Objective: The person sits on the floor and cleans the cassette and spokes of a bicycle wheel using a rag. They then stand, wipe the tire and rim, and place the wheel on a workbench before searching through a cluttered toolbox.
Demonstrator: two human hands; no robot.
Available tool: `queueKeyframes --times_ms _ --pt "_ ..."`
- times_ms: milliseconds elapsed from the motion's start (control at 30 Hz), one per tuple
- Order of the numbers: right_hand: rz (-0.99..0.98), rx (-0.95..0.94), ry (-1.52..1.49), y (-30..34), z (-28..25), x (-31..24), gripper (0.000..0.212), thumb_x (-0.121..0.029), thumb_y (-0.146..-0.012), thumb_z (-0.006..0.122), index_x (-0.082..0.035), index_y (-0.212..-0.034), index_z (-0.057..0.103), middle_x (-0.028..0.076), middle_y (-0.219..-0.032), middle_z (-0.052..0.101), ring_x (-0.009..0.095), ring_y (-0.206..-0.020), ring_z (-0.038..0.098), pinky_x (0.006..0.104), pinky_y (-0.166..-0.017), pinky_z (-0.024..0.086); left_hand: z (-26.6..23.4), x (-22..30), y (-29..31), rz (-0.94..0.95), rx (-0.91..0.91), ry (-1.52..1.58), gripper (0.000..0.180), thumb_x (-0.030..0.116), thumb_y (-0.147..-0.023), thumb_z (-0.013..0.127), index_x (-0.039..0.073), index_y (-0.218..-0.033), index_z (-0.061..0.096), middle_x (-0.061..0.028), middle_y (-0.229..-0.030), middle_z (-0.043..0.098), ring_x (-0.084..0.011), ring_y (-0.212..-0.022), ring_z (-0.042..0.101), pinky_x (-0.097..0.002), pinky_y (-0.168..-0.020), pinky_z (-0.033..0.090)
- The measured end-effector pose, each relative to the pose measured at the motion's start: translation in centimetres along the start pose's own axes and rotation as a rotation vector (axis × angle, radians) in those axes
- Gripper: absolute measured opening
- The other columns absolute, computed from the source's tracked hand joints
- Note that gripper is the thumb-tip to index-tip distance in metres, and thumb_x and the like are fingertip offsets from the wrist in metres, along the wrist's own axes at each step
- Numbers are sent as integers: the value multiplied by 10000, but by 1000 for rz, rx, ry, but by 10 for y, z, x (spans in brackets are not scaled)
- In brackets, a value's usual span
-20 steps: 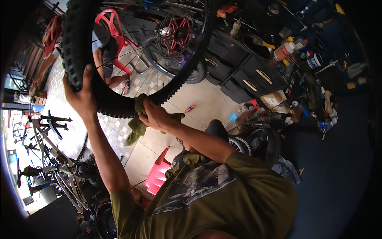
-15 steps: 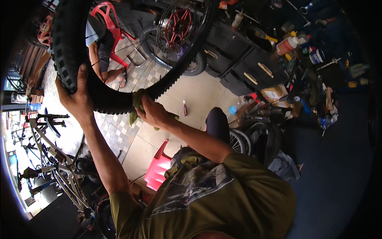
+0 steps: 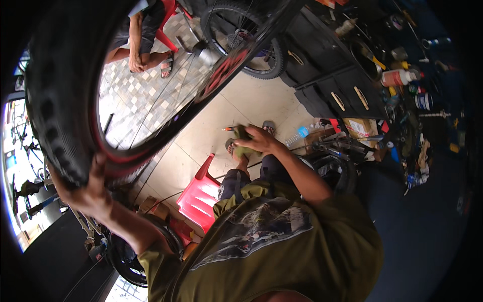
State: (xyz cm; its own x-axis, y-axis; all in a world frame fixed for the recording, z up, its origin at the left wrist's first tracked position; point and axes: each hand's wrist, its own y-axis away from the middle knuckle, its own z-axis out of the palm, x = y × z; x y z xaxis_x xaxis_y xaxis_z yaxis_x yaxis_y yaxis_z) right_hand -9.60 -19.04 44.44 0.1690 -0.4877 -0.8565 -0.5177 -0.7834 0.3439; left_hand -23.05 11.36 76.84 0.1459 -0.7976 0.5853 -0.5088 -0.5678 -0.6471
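Note:
My left hand grips the lower left of a bicycle wheel with a knobby black tyre, thumb on the rim side. The wheel is held up and tilted, partly smeared by motion; its red hub shows at the right between the spokes. My right hand is apart from the wheel, in front of my legs, closed round an olive-green cloth. Next to the cloth, a small tube lies on the tiled floor.
A red plastic chair stands left of my legs. Beyond are another bicycle wheel and a seated person. On the right stand dark drawers, with tools and a white-capped bottle above. A cardboard box sits below.
The wheel has turned and tilted, coming nearer at the left with my left hand, which is lower. My right hand has left the tyre and moved right with the cloth.

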Motion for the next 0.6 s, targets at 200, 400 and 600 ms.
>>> queueKeyframes --times_ms 200,400,600 --pt "221 52 249 12 49 196 653 -550 -928 541 35 -640 564 213 -626 614 395 -805 669 437 -883 482 25 -53 80 -105 -312 -226 799 125 -618 918 -5 -1328 575 -143 -1240 636 -269 -1126 608 -384 -999 457" --pt "269 -143 582 -48 85 306 287 -250 -837 634 -40 -1031 618 252 -1035 593 439 -988 603 490 -892 474 121 -193 196 -369 -416 -497 706 179 -650 903 44 -1275 602 -155 -1137 662 -329 -1032 649 -416 -896 503" --pt "290 -428 793 -153 172 412 308 -117 -793 635 -37 -1090 631 195 -1186 565 380 -1009 661 487 -880 515 151 -311 288 -540 -460 -623 687 173 -666 888 51 -1276 593 -156 -1171 646 -319 -1051 641 -409 -924 491"
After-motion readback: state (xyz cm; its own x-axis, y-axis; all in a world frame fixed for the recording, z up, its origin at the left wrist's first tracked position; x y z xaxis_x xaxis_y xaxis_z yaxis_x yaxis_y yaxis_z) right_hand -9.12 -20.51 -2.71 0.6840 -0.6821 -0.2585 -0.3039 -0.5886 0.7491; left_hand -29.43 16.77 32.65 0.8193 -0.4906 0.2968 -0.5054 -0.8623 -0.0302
